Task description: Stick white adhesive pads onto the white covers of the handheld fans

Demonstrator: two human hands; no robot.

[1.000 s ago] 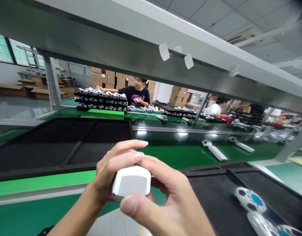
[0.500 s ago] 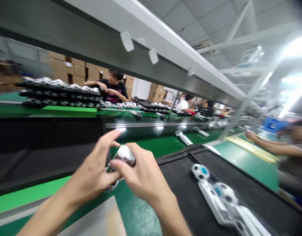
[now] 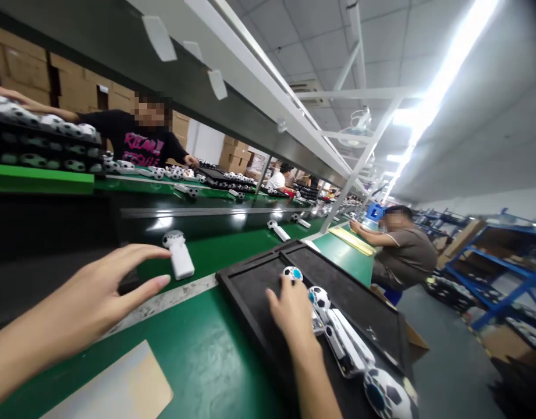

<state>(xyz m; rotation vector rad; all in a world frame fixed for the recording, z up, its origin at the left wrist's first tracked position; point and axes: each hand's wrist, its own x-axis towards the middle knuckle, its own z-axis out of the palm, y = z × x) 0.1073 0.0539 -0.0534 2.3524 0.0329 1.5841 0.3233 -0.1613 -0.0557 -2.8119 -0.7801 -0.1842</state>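
Observation:
My left hand [image 3: 102, 290] hovers open over the green bench, fingers spread and empty, just short of a white football-headed toy [image 3: 178, 254] lying on the green conveyor belt [image 3: 233, 244]. My right hand [image 3: 293, 315] reaches into a black tray [image 3: 254, 291], its fingers resting on the football-headed toys [image 3: 333, 323] lined up there; the fingertips are hidden, so I cannot see whether it grips one. A toy with a blue spot [image 3: 292, 273] lies just beyond that hand.
More white toys [image 3: 278, 230] ride the belt further along. A person in a black shirt [image 3: 139, 142] works across the line behind stacked trays of toys [image 3: 41, 145]. A seated person in brown [image 3: 398, 247] works at right. A beige card [image 3: 114, 390] lies near me.
Both hands held one white toy together a second ago. They have parted: the toy now lies on the belt, my left hand is open, my right hand has gone into the tray. My view swung right.

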